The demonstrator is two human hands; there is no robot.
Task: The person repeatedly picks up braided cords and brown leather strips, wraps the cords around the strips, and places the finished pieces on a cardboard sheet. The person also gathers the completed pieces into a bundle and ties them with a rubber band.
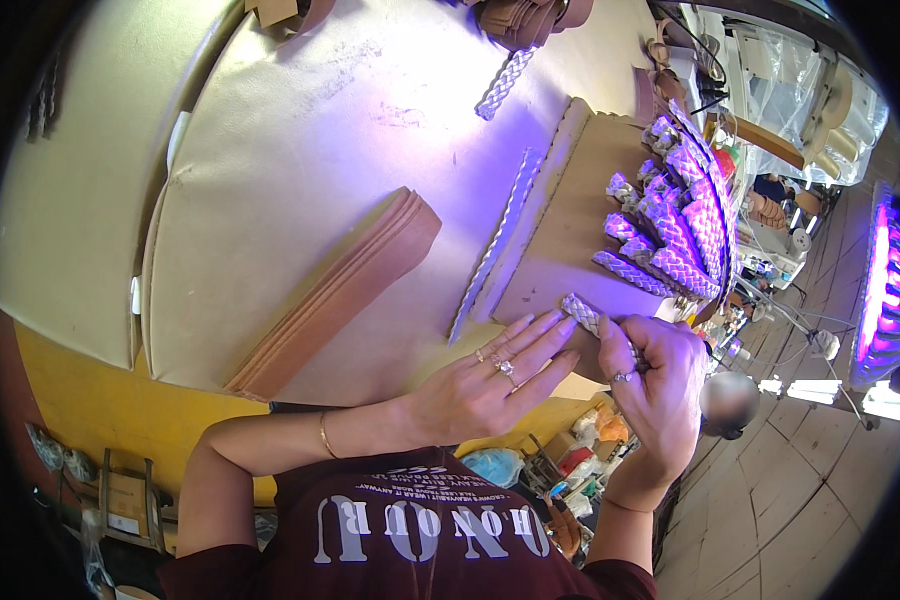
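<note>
My right hand (655, 375) is closed round a silvery braided strap (579, 312), whose near end sticks out past the thumb and fingers. The strap lies over the edge of a brown board (550, 285). My left hand (505, 378) is flat with its fingers stretched out, and its fingertips come up beside the strap; whether they touch it I cannot tell. Just beyond both hands, a fanned bunch of braided straps (675, 220) is piled on the board under purplish light.
A stack of brown leather strips (340, 290) lies on the pale padded table (270, 180). One thin braided strap (495, 245) runs along the board's left edge. Another short braid (505, 82) and rolled brown pieces (530, 20) lie farther off. A purple lamp (885, 285) glows at right.
</note>
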